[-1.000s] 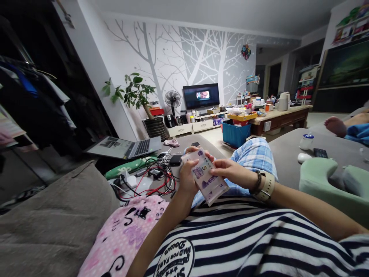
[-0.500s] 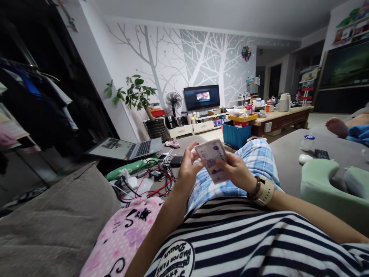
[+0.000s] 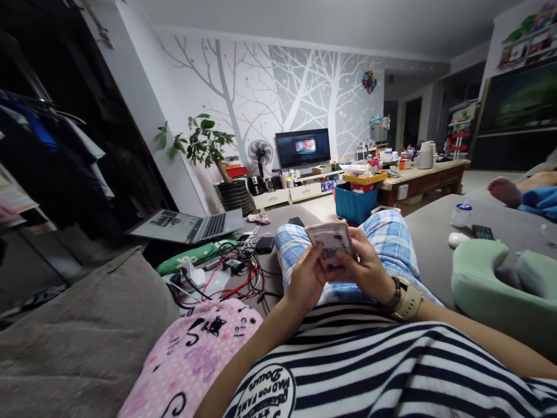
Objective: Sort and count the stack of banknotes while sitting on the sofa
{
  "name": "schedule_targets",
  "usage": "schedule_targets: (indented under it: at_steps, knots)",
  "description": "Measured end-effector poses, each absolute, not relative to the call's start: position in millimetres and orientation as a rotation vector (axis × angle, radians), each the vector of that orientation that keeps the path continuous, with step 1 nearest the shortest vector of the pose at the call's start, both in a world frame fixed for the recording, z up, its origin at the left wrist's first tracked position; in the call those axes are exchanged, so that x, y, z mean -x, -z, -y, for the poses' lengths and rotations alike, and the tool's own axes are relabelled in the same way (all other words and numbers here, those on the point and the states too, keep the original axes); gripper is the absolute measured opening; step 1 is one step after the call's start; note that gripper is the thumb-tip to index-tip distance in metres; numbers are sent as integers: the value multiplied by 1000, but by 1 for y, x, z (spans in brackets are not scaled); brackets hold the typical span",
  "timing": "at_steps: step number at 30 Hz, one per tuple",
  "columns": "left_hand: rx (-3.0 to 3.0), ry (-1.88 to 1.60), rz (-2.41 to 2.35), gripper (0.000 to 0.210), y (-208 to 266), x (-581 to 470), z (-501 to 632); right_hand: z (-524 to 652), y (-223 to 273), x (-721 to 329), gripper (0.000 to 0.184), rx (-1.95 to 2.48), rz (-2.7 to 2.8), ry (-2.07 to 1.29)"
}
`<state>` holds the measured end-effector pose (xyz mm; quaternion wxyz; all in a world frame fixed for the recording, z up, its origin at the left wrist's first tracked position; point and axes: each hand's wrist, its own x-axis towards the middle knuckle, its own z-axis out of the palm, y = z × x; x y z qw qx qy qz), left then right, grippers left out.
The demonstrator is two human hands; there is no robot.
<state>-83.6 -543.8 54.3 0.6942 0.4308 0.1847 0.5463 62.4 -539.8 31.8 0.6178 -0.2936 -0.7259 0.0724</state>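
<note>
A pale pinkish stack of notes (image 3: pixel 329 237) with purple print, resembling banknotes, is held tilted above my lap. My left hand (image 3: pixel 307 277) grips its left lower side, the thumb lying on the printed face. On the opposite side my right hand (image 3: pixel 368 268) is closed round the edge, its thumb also pressed on the front. Most of the fingers behind the stack are hidden. Blue-and-white checked trousers (image 3: pixel 389 238) cover my raised knees just beyond. A dark phone-like object (image 3: pixel 296 222) lies past the left knee.
Left of my legs lie tangled cables (image 3: pixel 243 273), a black box (image 3: pixel 265 245) and an open laptop (image 3: pixel 191 225). A green neck pillow (image 3: pixel 478 278), a white mouse (image 3: pixel 458 240), a remote (image 3: pixel 483 232) and a lidded jar (image 3: pixel 461 216) sit at right. Another person's foot (image 3: pixel 503 190) rests beyond.
Both hands and the stack have shifted right and slightly down. My left hand has closed more on the stack's lower left. The dark phone-like object beyond my knee now shows more fully.
</note>
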Motion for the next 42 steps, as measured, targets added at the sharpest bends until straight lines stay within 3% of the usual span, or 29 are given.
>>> schedule_targets:
  at_steps: [8, 21, 32, 39, 42]
  knots:
    - [-1099, -1251, -459, 41, -44, 79, 538, 538, -32, -58, 32, 689, 1468, -452]
    - [-1169, -1203, -452, 36, -43, 82, 539, 540, -40, -52, 38, 509, 1115, -1112]
    - [-980, -1454, -584, 24, -52, 79, 535, 531, -61, -31, 33, 502, 1243, -924]
    - [-913, -1329, -604, 24, -49, 77, 534, 528, -33, -65, 41, 705, 1304, -672]
    - [-890, -1325, -630, 25, -48, 78, 531, 529, -26, -76, 32, 788, 1284, -477]
